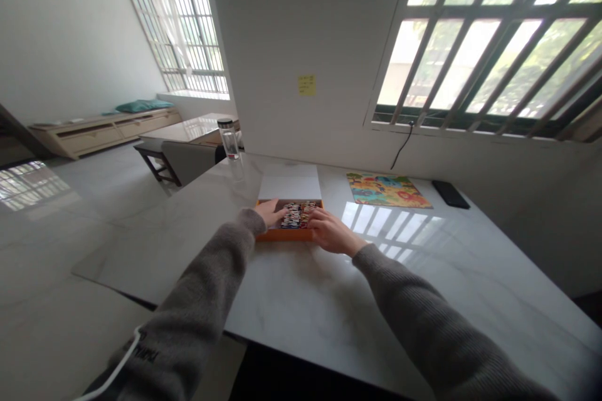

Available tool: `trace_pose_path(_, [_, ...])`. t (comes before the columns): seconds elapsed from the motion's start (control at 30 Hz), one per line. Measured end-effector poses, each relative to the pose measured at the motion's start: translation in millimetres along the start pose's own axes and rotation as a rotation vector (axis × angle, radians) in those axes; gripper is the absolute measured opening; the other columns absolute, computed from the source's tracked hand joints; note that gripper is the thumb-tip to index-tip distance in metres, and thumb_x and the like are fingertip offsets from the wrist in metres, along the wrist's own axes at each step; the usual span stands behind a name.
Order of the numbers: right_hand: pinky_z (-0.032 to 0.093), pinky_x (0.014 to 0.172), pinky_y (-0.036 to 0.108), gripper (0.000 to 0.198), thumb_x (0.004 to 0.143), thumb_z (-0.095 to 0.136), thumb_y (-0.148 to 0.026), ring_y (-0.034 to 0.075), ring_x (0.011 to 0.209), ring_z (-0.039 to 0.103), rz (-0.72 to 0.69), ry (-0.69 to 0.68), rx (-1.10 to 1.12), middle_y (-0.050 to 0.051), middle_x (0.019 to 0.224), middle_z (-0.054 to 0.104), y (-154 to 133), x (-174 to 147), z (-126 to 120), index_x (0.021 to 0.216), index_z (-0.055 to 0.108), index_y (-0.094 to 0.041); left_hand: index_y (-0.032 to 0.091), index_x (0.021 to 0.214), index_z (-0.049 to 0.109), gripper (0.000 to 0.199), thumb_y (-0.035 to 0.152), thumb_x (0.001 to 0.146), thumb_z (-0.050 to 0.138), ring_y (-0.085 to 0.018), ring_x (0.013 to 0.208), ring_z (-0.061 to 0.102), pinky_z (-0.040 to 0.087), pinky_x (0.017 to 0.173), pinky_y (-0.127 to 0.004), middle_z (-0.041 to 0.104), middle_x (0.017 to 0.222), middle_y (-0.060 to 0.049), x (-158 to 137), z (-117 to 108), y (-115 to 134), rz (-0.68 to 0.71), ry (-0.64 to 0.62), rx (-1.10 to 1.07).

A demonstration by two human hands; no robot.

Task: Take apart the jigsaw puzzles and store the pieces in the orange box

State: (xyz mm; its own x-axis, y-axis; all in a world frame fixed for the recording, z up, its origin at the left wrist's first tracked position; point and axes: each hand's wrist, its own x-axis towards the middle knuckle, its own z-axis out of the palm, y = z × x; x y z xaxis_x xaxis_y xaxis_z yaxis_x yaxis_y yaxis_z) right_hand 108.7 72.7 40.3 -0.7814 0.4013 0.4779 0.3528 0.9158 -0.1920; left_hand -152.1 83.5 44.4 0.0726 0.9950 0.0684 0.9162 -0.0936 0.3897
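Note:
An orange box (pixel 285 235) sits on the white marbled table, its white lid (pixel 289 182) folded back behind it. Inside are small multicoloured pieces (pixel 294 216), too fine to make out singly. My left hand (pixel 269 213) reaches over the box's left side, fingers stretched out over the pieces. Over the right side is my right hand (pixel 332 232), its fingers bent together and pointing down at the contents. Whatever lies under those fingertips is hidden.
A colourful picture sheet (pixel 388 190) and a black phone (pixel 450 194) lie on the table to the right. A glass bottle (pixel 229 139) with a dark lid stands at the back left edge. A yellow note (pixel 307 85) is on the wall, and a black cable (pixel 402 147) hangs below the window.

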Motion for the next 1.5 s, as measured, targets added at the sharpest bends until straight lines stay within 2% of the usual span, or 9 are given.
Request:
trace_pose_path(0.1, [0.041,0.102,0.041,0.023,0.087,0.052,-0.012,0.024,0.114,0.050,0.083,0.145,-0.016,0.010,0.115,0.058,0,-12,1,0.105,0.064,-0.019,0.016,0.124,0.055,0.041,0.040,0.091,0.048,-0.021,0.089,0.067,0.049,0.087,-0.033,0.068,0.117,-0.012,-18,-8,5,0.085,0.103,-0.019])
trace_pose_path(0.2, [0.042,0.100,0.041,0.028,0.092,0.047,-0.013,0.024,0.112,0.051,0.199,0.240,-0.046,0.010,0.116,0.058,6,-30,4,0.116,0.060,-0.020,0.017,0.104,0.063,0.025,0.033,0.090,0.051,-0.023,0.095,0.061,0.047,0.091,-0.036,0.066,0.097,-0.009,-38,1,20,0.323,0.234,0.030])
trace_pose_path(0.37, [0.044,0.096,0.042,0.030,0.092,0.045,-0.015,0.025,0.107,0.053,0.430,0.227,-0.131,0.010,0.110,0.061,45,-69,14,0.116,0.062,-0.019,0.021,0.121,0.060,0.036,0.031,0.086,0.059,-0.029,0.112,0.051,0.043,0.095,-0.045,0.058,0.117,-0.012,-55,39,57,0.542,0.362,0.202])
trace_pose_path(0.53, [0.043,0.097,0.034,0.028,0.093,0.047,-0.019,0.023,0.109,0.054,0.709,0.091,-0.312,0.011,0.117,0.061,102,-85,5,0.113,0.066,-0.018,0.024,0.132,0.054,0.045,0.021,0.088,0.056,-0.028,0.131,0.041,0.030,0.112,-0.048,0.049,0.140,-0.011,-51,69,90,0.795,0.295,0.247])
trace_pose_path(0.67, [0.041,0.097,0.035,0.030,0.094,0.048,-0.028,0.025,0.113,0.053,0.849,0.060,-0.404,0.013,0.122,0.059,136,-74,-8,0.117,0.064,-0.016,0.021,0.134,0.053,0.043,0.033,0.092,0.052,-0.028,0.140,0.034,0.024,0.117,-0.049,0.043,0.149,-0.012,-49,82,105,0.778,0.213,0.266])
trace_pose_path(0.87, [0.041,0.092,0.039,0.037,0.096,0.044,-0.040,0.029,0.113,0.052,1.049,-0.033,-0.517,0.018,0.120,0.059,162,-55,-19,0.112,0.064,-0.014,0.019,0.121,0.061,0.033,0.029,0.093,0.049,-0.026,0.140,0.035,0.024,0.119,-0.046,0.054,0.138,-0.012,-41,82,97,0.770,0.153,0.241])
trace_pose_path(1.17, [0.044,0.087,0.037,0.037,0.096,0.036,-0.019,0.029,0.112,0.055,0.947,-0.245,-0.592,0.025,0.119,0.061,159,-37,-23,0.123,0.059,-0.007,0.022,0.114,0.065,0.029,0.023,0.090,0.051,-0.025,0.136,0.039,0.023,0.119,-0.048,0.059,0.129,-0.009,-25,72,67,0.692,0.204,0.212])
trace_pose_path(1.3, [0.046,0.085,0.036,0.046,0.095,0.034,-0.013,0.027,0.105,0.061,0.890,-0.280,-0.606,0.021,0.115,0.064,158,-34,-26,0.139,0.047,-0.013,0.023,0.112,0.067,0.027,0.023,0.088,0.052,-0.025,0.134,0.042,0.023,0.118,-0.049,0.061,0.127,-0.009,-22,70,58,0.670,0.216,0.202])
trace_pose_path(1.5, [0.047,0.083,0.036,0.038,0.095,0.033,-0.012,0.029,0.100,0.064,0.876,-0.310,-0.608,0.024,0.107,0.066,159,-31,-26,0.112,0.066,-0.008,0.025,0.112,0.067,0.028,0.022,0.087,0.054,-0.027,0.133,0.043,0.025,0.116,-0.051,0.061,0.126,-0.008,-22,68,57,0.650,0.212,0.184])
